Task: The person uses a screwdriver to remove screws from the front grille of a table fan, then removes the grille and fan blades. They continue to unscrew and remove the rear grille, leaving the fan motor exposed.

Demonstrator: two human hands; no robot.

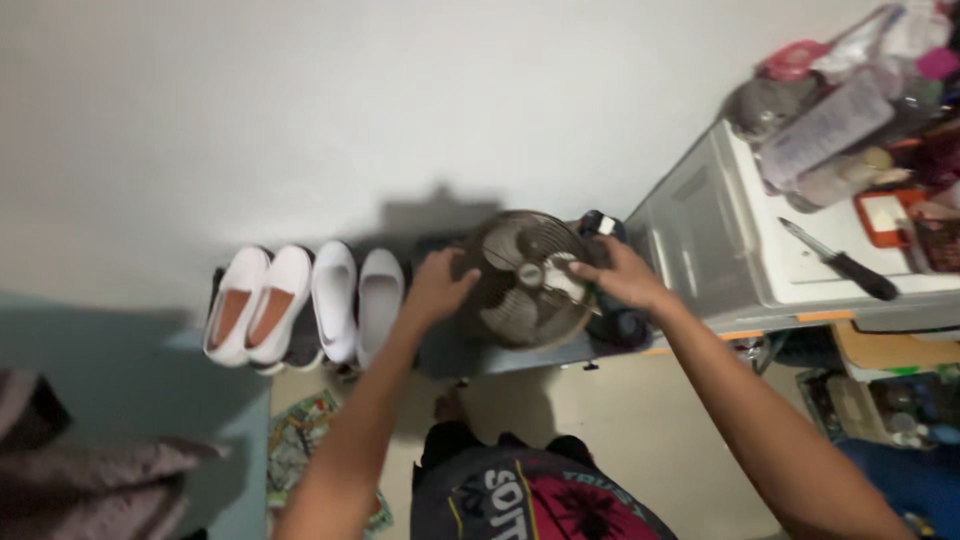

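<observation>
A small round metal fan (525, 282) with a wire grille stands on a low grey stand against the white wall. My left hand (440, 285) grips the left rim of the grille. My right hand (620, 272) lies on the right side of the grille, fingers curled over the wires near the hub. Both arms reach down from the bottom of the head view. A dark object (600, 224) sits just behind the fan's upper right edge.
Two pairs of white shoes (300, 305) stand in a row left of the fan. To the right is a white appliance (740, 235) with a black-handled knife (845, 265), jars and containers (850, 110) on top. A patterned mat (300, 440) lies on the floor.
</observation>
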